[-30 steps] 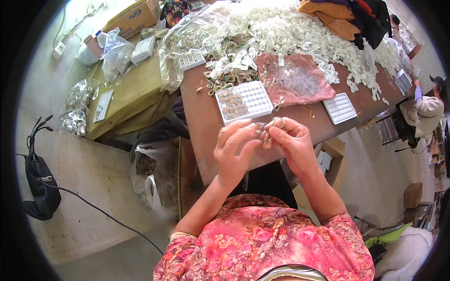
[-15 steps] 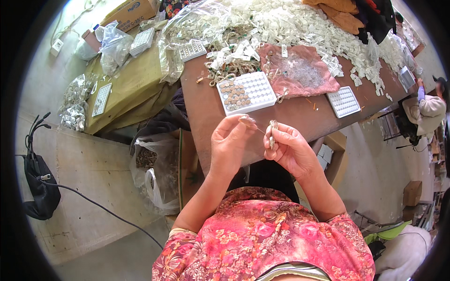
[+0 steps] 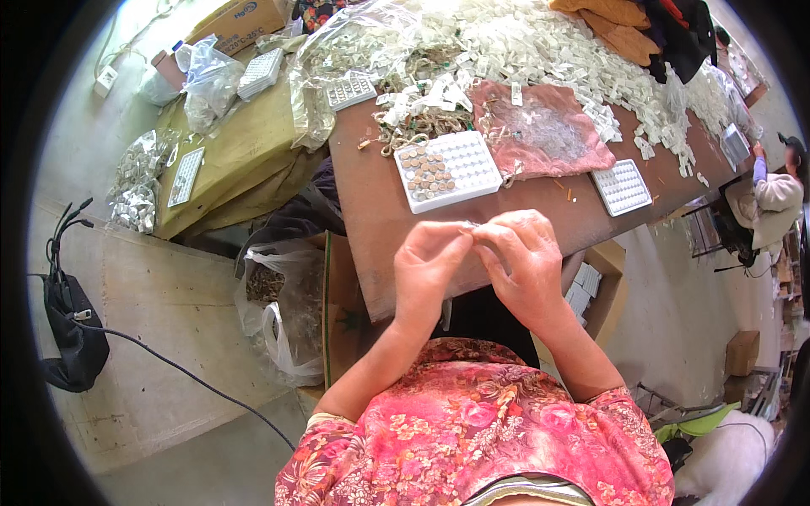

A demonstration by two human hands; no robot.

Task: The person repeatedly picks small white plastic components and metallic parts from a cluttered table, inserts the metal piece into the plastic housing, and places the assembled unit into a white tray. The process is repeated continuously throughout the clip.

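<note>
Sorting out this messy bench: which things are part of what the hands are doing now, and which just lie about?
In use: left hand and right hand, pinching a tiny piece too small to identify; white grid tray, partly filled; pink cloth.

Lying about: black bag, cardboard box, orange garment, second tray.

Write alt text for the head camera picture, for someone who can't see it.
Seen from above, a person's left hand and right hand meet fingertip to fingertip over a brown table, pinching something too small to identify. Beyond them sits a white compartment tray, partly filled with small brown pieces.
</note>
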